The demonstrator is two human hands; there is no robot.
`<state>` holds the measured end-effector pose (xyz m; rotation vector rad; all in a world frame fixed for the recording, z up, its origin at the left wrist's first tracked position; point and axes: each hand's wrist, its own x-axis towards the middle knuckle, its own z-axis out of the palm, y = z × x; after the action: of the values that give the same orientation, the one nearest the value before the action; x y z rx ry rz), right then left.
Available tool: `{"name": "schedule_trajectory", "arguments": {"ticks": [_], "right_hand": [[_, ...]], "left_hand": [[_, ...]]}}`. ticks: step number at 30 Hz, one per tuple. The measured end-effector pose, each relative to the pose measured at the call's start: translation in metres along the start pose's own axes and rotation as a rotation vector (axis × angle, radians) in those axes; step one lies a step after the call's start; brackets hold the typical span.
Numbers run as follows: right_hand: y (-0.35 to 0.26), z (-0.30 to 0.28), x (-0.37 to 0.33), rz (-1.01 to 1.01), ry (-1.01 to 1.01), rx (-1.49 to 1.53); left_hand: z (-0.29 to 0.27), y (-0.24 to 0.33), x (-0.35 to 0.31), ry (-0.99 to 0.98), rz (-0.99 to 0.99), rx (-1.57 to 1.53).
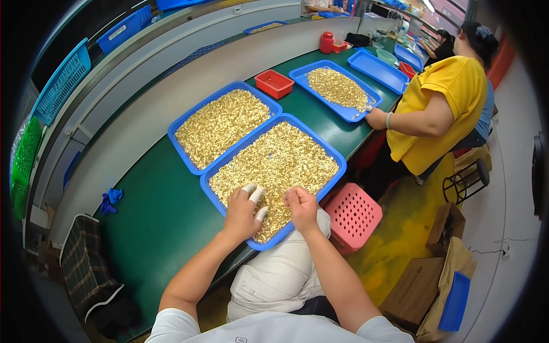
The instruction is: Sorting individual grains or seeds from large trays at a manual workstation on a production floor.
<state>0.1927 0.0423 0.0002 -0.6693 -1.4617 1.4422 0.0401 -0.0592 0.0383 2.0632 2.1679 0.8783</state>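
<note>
Small gold-coloured metal pieces (297,148) fill a blue tray (341,162) at the table's front edge. Over the tray's near part is my left hand (243,214), white covers on several fingertips. Its fingers are spread and touch the pieces. My right hand (302,210) is just to the right, above the same tray, with thumb and fingers pinched together. Whatever sits between those fingertips is too small or hidden to name. Against this tray's far left side lies a second blue tray (173,132), also full of gold-coloured pieces.
A red bin (274,84) stands behind the trays on the green table (166,228). To the right, a person in yellow (440,108) holds another blue tray (297,74) of pieces. A pink stool (353,217) is beside my leg. Blue gloves (110,201) lie at left.
</note>
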Motion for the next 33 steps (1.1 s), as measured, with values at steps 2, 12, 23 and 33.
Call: {"name": "schedule_trajectory", "arguments": {"ticks": [2, 12, 23, 33], "right_hand": [[0.009, 0.004, -0.001, -0.007, 0.006, -0.020], [0.006, 0.004, 0.001, -0.017, -0.002, -0.130], [0.010, 0.007, 0.003, -0.001, 0.000, -0.105], [0.004, 0.002, 0.005, 0.055, -0.065, -0.109]], "left_hand": [[0.002, 0.001, -0.001, -0.031, -0.087, 0.022], [0.010, -0.014, 0.023, -0.051, -0.099, -0.054], [0.002, -0.026, 0.022, 0.057, -0.409, -0.479], [-0.004, -0.019, 0.017, 0.015, -0.553, -1.122]]}}
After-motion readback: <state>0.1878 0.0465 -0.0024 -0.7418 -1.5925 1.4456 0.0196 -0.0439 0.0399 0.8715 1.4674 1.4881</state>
